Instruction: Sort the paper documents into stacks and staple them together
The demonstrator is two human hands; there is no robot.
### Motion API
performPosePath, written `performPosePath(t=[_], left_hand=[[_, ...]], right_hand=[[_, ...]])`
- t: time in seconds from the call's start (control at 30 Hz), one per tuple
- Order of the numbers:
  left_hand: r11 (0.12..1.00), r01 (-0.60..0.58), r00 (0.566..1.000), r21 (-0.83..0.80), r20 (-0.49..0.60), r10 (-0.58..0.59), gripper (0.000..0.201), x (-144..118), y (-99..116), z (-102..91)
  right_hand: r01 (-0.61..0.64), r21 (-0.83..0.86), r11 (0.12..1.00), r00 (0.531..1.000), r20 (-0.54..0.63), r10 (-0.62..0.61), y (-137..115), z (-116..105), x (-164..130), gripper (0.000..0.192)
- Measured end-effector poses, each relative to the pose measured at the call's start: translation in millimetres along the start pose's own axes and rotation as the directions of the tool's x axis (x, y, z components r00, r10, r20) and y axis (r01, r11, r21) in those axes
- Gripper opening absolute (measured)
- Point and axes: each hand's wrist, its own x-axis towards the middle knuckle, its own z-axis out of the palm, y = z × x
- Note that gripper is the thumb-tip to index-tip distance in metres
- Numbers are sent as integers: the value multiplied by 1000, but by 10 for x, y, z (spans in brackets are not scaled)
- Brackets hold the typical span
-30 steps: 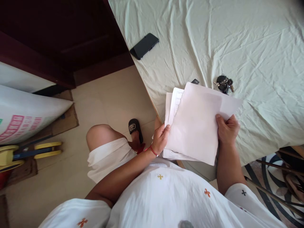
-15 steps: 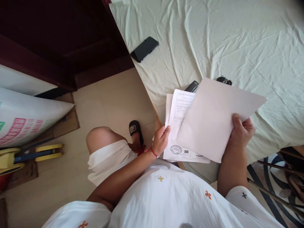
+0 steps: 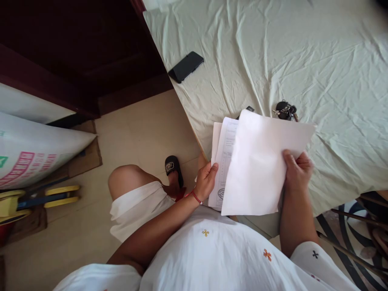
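Left hand point(image 3: 207, 180) pinches the printed papers point(image 3: 224, 161); right hand point(image 3: 295, 169) grips the blank sheet point(image 3: 257, 161) above them. Square edges before stacking.

White sheets point(image 3: 257, 165), fanned, held above bed

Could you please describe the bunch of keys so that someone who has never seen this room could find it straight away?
Start at the bed covered by the pale green sheet. Near its front edge, just beyond the top corner of the blank white sheet of paper held in the right hand, lies the bunch of keys. It is small, dark and lumpy with metal bits, unlike the flat black phone further left.
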Motion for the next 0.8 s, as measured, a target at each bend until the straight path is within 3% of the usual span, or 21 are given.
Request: performPosePath(t=[0.17,0.33,0.63,0.8], left_hand=[[996,-20,999,92,-38,23,47,-7,-21,-13],[996,-20,999,92,-39,24,47,-23,-39,-17],[992,-23,997,121,-66,31,54,-33,-42,-14],[993,-23,999,119,-30,27,50,-39,4,-10]], right_hand=[[32,-176,984,990,138,-8,39,51,-69,26],[78,-276,958,993,111,-49,1,99,-102,26],[103,-239,966,988,138,-71,-1,151,-148,26],[110,-246,963,985,155,-73,-48,173,-157,25]])
